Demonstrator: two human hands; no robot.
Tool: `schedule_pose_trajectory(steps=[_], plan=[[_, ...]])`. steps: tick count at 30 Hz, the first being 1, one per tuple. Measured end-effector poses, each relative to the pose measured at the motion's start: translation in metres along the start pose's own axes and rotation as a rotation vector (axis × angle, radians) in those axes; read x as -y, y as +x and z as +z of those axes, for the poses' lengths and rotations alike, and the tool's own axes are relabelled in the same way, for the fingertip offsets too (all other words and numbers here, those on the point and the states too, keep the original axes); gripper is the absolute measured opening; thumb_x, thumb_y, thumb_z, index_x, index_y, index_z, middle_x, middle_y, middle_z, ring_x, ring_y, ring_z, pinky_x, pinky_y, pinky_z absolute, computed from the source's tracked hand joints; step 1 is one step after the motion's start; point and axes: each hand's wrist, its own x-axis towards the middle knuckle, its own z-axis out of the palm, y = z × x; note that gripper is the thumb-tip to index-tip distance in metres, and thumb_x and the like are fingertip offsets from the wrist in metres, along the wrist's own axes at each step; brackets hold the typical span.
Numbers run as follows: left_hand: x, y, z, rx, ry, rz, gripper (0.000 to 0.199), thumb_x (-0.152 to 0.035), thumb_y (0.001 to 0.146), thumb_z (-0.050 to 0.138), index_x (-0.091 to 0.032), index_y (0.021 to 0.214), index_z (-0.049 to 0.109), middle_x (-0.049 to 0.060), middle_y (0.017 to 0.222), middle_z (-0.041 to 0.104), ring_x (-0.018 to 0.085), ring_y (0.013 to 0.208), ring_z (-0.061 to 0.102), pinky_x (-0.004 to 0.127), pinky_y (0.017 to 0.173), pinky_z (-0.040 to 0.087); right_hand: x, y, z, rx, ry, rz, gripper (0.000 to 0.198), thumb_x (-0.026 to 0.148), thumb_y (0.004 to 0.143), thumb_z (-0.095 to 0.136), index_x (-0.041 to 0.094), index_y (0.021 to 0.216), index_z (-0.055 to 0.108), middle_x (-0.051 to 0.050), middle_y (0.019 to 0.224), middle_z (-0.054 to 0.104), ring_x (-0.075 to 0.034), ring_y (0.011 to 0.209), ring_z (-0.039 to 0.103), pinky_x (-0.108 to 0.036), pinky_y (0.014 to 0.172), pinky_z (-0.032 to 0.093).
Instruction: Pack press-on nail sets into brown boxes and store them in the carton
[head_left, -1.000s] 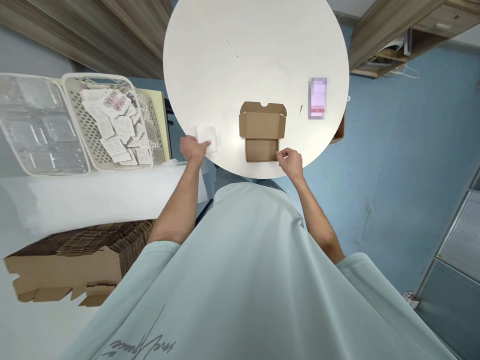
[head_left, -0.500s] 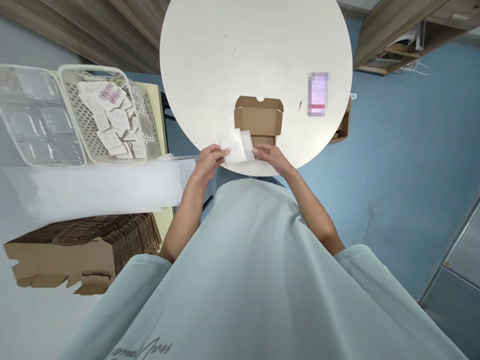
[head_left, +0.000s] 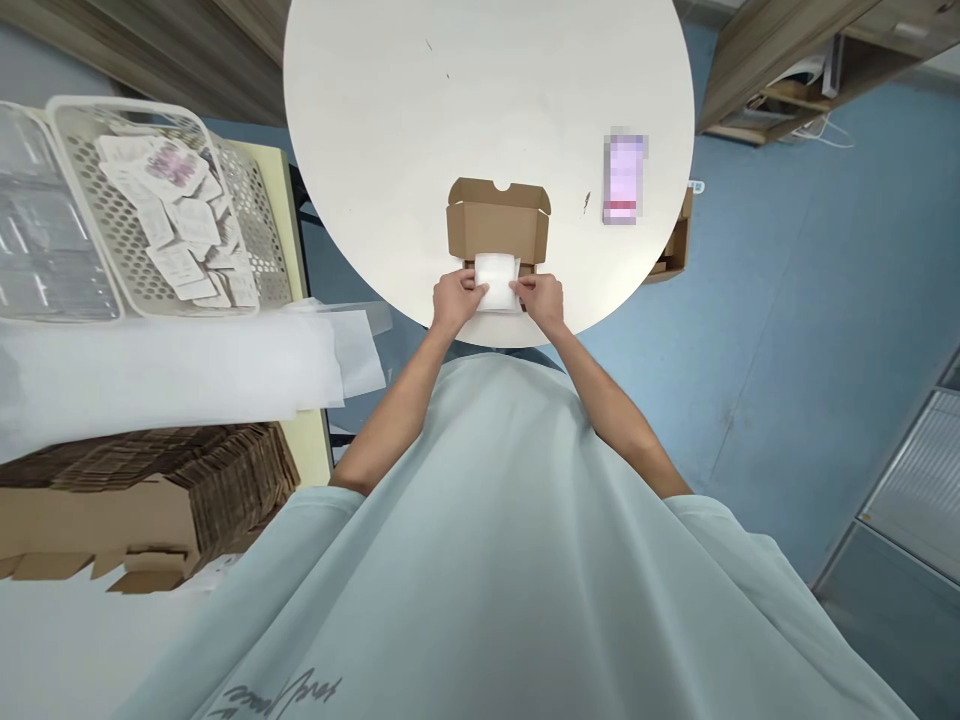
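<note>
A folded white foam sheet [head_left: 496,282] forms a small square packet, gripped at its left edge by my left hand [head_left: 456,302] and at its right edge by my right hand [head_left: 544,302]. Thumbs lie on top of it; whether anything is wrapped inside is hidden. Directly beneath the packet sits a small brown cardboard box [head_left: 498,228], its lid standing up and away from me. The packet and my fingers cover most of the box's lower part. I cannot tell whether the packet rests in the box or hovers just above it.
The round white table [head_left: 375,150] carries a blurred purple phone-like object [head_left: 624,180] at right. On the left side table are a white perforated basket [head_left: 86,200] of paper packets, clear plastic containers [head_left: 45,230], white foam sheets [head_left: 187,365] and stacked flat cardboard boxes [head_left: 157,510].
Both hands have moved the foam packet right, over the lower part of the box. Its loose right flap now lies in line with the square. The view has shifted slightly.
</note>
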Motion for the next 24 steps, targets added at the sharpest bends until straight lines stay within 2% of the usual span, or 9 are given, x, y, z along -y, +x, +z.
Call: schedule_pose_trajectory(steps=[3, 6, 13, 19, 21, 24], plan=[[-0.003, 0.003, 0.009, -0.053, 0.145, 0.001, 0.036, -0.022, 0.093, 0.077, -0.021, 0.129, 0.084, 0.008, 0.115, 0.088, 0.031, 0.115, 0.081, 0.041, 0.107, 0.058, 0.001, 0.006, 0.004, 0.001, -0.081, -0.011, 0.023, 0.027, 0.103, 0.069, 0.023, 0.085, 0.082, -0.007, 0.089, 0.083, -0.029, 0.093, 0.08, -0.042, 0.094, 0.062], [-0.003, 0.005, 0.018, -0.049, 0.21, -0.001, 0.037, -0.02, 0.096, 0.075, -0.02, 0.132, 0.083, 0.011, 0.12, 0.088, 0.033, 0.118, 0.08, 0.042, 0.107, 0.057, -0.001, 0.009, 0.008, 0.002, -0.168, -0.03, 0.027, 0.021, 0.104, 0.065, 0.022, 0.083, 0.082, -0.008, 0.089, 0.082, -0.028, 0.091, 0.078, -0.04, 0.093, 0.059], [-0.004, 0.006, 0.03, 0.037, 0.416, 0.011, 0.026, -0.023, 0.106, 0.063, -0.02, 0.124, 0.081, 0.015, 0.12, 0.084, 0.037, 0.12, 0.076, 0.044, 0.109, 0.054, 0.001, 0.01, 0.01, 0.071, -0.425, -0.02, 0.034, 0.013, 0.108, 0.055, 0.018, 0.088, 0.082, -0.013, 0.099, 0.084, -0.029, 0.096, 0.075, -0.037, 0.09, 0.054], [-0.017, 0.002, 0.036, 0.037, 0.512, -0.004, 0.028, -0.017, 0.11, 0.055, -0.014, 0.126, 0.077, 0.025, 0.138, 0.076, 0.042, 0.129, 0.073, 0.05, 0.112, 0.053, 0.01, 0.01, 0.017, 0.122, -0.587, 0.013, 0.035, 0.016, 0.114, 0.049, 0.013, 0.109, 0.083, -0.022, 0.117, 0.084, -0.033, 0.106, 0.075, -0.04, 0.092, 0.055], [-0.02, 0.001, 0.038, 0.024, 0.523, -0.014, 0.028, -0.015, 0.11, 0.053, -0.013, 0.124, 0.077, 0.028, 0.143, 0.074, 0.043, 0.129, 0.074, 0.051, 0.111, 0.054, 0.012, 0.011, 0.018, 0.127, -0.607, 0.021, 0.034, 0.017, 0.115, 0.049, 0.013, 0.111, 0.083, -0.022, 0.118, 0.083, -0.034, 0.107, 0.075, -0.042, 0.094, 0.056], [-0.018, 0.0, 0.034, 0.014, 0.508, 0.017, 0.023, -0.014, 0.106, 0.057, -0.013, 0.116, 0.078, 0.028, 0.138, 0.076, 0.044, 0.127, 0.075, 0.053, 0.111, 0.056, 0.015, 0.007, 0.013, 0.126, -0.596, 0.017, 0.03, 0.022, 0.115, 0.054, 0.014, 0.106, 0.082, -0.022, 0.114, 0.083, -0.036, 0.107, 0.076, -0.045, 0.095, 0.058]])
